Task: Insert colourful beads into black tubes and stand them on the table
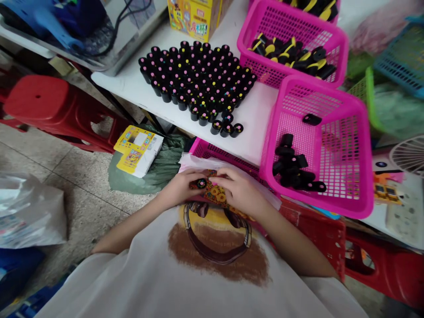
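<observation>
My left hand (180, 189) is closed around a small black cylinder (201, 183) with coloured dots on its end, in front of my chest. Beside it my right hand (240, 190) has its fingers bent together above a yellow, orange and pink patterned pile or sheet (217, 192). A bit of pink shows at the right fingertips, too small to name. On the white table ahead stand several rows of similar black cylinders (198, 75), most topped with a pink or yellow dot.
At right a pink basket (366, 145) holds loose black parts (294, 170). Behind it another pink basket (344, 48) holds black-and-yellow parts (294, 55). A yellow box (188, 20) stands at the back. A red stool (38, 97) and a flattened yellow carton (135, 148) are left.
</observation>
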Demonstrator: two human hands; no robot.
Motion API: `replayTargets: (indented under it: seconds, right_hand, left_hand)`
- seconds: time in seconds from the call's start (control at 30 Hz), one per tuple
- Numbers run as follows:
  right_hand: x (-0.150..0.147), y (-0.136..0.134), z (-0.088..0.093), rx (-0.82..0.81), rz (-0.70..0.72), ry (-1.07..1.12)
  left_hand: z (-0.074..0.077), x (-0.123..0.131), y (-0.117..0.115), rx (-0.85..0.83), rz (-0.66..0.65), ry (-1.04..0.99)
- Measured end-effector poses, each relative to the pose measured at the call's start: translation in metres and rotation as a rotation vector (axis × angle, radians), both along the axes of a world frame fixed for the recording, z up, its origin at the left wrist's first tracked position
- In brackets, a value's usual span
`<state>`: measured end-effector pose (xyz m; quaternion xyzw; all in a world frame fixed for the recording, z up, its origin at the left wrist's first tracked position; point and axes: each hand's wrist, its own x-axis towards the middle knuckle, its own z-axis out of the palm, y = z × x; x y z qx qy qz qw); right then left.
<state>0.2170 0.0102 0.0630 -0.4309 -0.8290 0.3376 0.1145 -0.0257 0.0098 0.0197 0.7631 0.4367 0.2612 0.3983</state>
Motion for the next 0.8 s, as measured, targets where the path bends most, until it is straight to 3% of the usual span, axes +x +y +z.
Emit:
replayTargets:
  seconds: [0.13,0.23,0.3,0.43,0.6,0.8]
  right_hand:
    - [-0.002,0.002,-0.029,-0.070,0.057,-0.257]
    - [-0.016,0.010,-0.058,-0.131,0.037,-0.449]
    - [-0.025,0.014,-0.071,-0.128,0.017,-0.491]
    - [-0.038,0.015,-0.084,-0.102,0.030,-0.473]
    - [-0.038,0.014,-0.087,-0.076,0.025,-0.433]
    - [-0.041,0.017,-0.091,-0.013,0.036,-0.404]
  left_hand:
    - [0.032,-0.003,0.015,0.098,0.102,-0.036]
    - [0.058,0.017,0.044,0.202,0.173,-0.046]
    - [0.066,0.036,0.065,0.283,0.160,0.015]
    - [0.056,0.065,0.096,0.412,0.111,0.251]
    - [0.035,0.079,0.111,0.447,0.202,0.461]
    - [0.040,0.088,0.126,0.459,0.240,0.544]
